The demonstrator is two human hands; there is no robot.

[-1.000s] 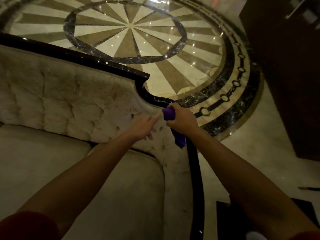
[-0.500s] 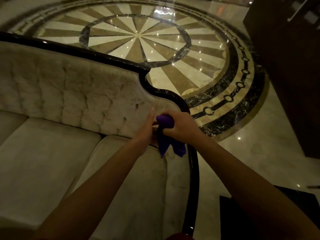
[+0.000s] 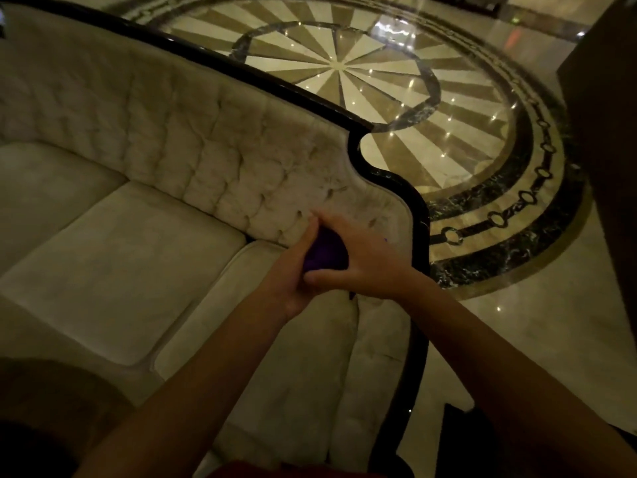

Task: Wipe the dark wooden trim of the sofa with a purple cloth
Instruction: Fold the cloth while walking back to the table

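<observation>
- Both hands have come off the sofa's edge since half a second ago: the cloth, which then hung from the right hand beside the trim, is now bunched between the two hands over the upholstery. The camera has swung left too, so more of the seat shows.
- Head view: left hand (image 3: 297,270) and right hand (image 3: 365,257) are pressed together above the corner where the backrest meets the arm of the cream tufted sofa (image 3: 206,160).
- Crumpled purple cloth (image 3: 325,253) sits wedged between the hands; only a dark rounded patch of it shows.
- Left fingers (image 3: 309,236) point away from the camera and lie flat against the cloth's left side.
- Right fingers curl over the cloth from above, thumb (image 3: 322,278) tucked under it and touching the left hand. Both hands closed on the cloth.
- Glossy dark wooden trim (image 3: 418,215) runs along the top of the backrest, dips in an S-curve, then follows the arm down toward the camera. It lies just right of the right hand; the cloth is apart from it.
- Two cream seat cushions (image 3: 131,270) lie below the backrest.
- Polished marble floor with a sunburst medallion (image 3: 339,65) and a dark chain-pattern ring (image 3: 531,188) spreads behind the sofa.
- Tall dark wooden panel (image 3: 606,132) stands at right.
- Red sleeve edge (image 3: 275,469) shows at bottom.
</observation>
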